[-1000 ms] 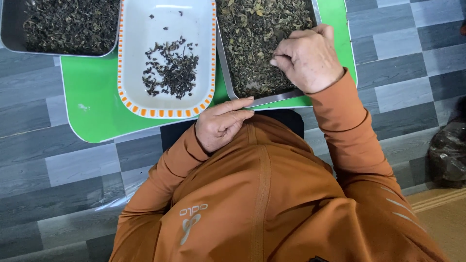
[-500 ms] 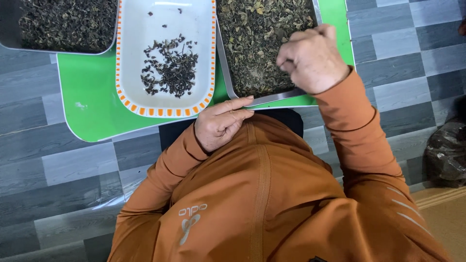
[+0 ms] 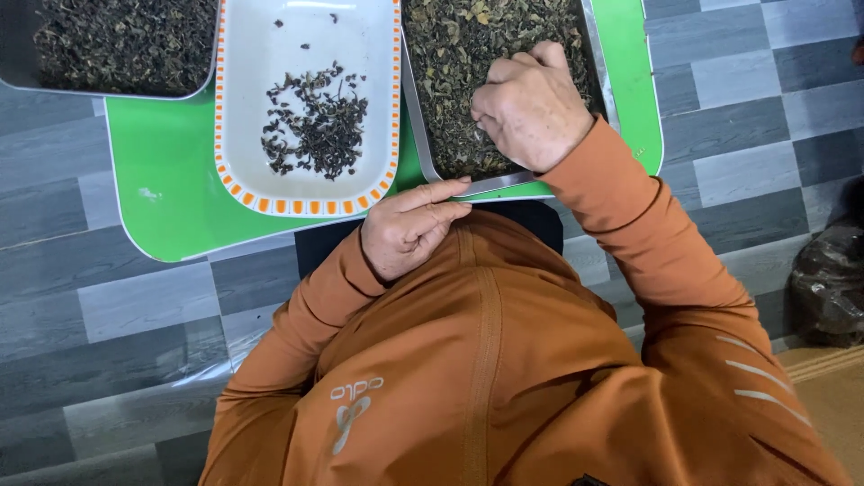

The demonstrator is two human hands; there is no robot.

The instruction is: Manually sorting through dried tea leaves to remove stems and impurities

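My right hand [image 3: 531,108] rests curled in a metal tray [image 3: 601,81] full of dried green-brown leaves [image 3: 459,63], fingertips pinched down among them. My left hand [image 3: 409,227] sits by my chest with its fingers touching the tray's near edge, holding nothing that I can see. A white dish with an orange-patterned rim [image 3: 238,184] stands to the left of the tray and holds a small pile of dark leaves [image 3: 315,130]. All of these lie on a green board [image 3: 162,193].
Another metal tray [image 3: 54,87] of dark dried leaves sits at the top left, partly over the green board. The floor [image 3: 738,117] is grey patterned tile. A dark plastic bag [image 3: 832,283] lies at the right edge.
My right hand has shifted slightly within the leaf tray, curling its fingers more. My left hand stays at the tray's near edge.
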